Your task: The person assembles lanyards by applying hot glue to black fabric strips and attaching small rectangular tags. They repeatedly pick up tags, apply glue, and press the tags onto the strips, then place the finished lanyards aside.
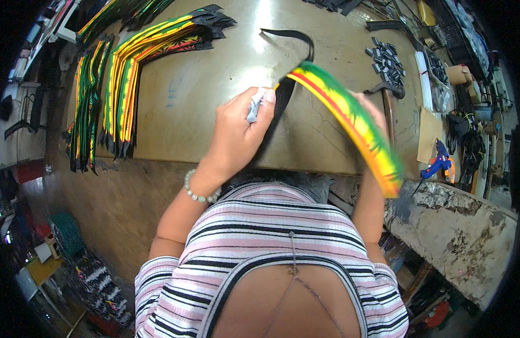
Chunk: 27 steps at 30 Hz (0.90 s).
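A strap [350,121] with green, yellow and red bands and dark leaf shapes arches over the work table, its free end smeared by motion. Its black tail [296,36] curls on the tabletop, and another black length [280,110] passes beside my left hand. My left hand [240,127] is closed, pinching the strap near its black end between thumb and fingers. A small pale grey folded piece [254,106] is also in that hand. Behind the strap is my right hand [374,110], blurred and partly covered, so its grip does not show.
Bundles of similar straps [122,84] hang over the table's left edge. At the right lie a pile of small dark pieces [387,63] and a hammer [387,93]. A blue glue gun [438,160] sits beyond the right edge, above a worn, peeling ledge [457,225].
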{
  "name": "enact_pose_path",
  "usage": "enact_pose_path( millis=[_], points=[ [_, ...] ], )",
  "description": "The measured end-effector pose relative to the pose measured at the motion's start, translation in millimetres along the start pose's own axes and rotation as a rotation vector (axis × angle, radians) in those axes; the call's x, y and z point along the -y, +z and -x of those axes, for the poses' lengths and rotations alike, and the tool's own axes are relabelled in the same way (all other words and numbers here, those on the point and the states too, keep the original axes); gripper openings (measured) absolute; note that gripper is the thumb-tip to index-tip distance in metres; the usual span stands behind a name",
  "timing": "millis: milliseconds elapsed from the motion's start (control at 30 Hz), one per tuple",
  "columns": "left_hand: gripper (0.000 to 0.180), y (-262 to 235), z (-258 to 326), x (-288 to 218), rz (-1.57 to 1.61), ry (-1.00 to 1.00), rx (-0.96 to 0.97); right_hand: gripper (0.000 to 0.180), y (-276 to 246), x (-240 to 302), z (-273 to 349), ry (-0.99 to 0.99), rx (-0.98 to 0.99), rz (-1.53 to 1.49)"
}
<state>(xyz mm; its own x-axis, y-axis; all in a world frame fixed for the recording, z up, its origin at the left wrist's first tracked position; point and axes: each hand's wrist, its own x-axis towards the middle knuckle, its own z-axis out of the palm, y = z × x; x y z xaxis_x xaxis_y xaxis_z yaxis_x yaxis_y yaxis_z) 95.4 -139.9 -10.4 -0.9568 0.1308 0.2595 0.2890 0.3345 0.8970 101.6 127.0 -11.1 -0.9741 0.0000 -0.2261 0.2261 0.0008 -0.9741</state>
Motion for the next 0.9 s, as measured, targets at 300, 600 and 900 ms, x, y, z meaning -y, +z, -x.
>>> enact_pose_path(
  millis=[300, 600, 900],
  points=[
    [0.016, 13.4, -4.5, 1.6, -0.315, 0.184, -0.006, 0.022, 68.6, -1.8, -60.9, 0.032, 0.272, -0.170],
    [0.029, -7.1, -26.6, 1.1, -0.350, -0.010, 0.331, 0.028, 49.5, -5.6, -43.6, 0.309, 0.471, -0.296],
    [0.023, 20.0, -8.3, 21.5, -0.525, -0.013, 0.082, 0.032, 60.3, 37.0, -35.6, -0.650, 0.314, 0.463]
  ],
)
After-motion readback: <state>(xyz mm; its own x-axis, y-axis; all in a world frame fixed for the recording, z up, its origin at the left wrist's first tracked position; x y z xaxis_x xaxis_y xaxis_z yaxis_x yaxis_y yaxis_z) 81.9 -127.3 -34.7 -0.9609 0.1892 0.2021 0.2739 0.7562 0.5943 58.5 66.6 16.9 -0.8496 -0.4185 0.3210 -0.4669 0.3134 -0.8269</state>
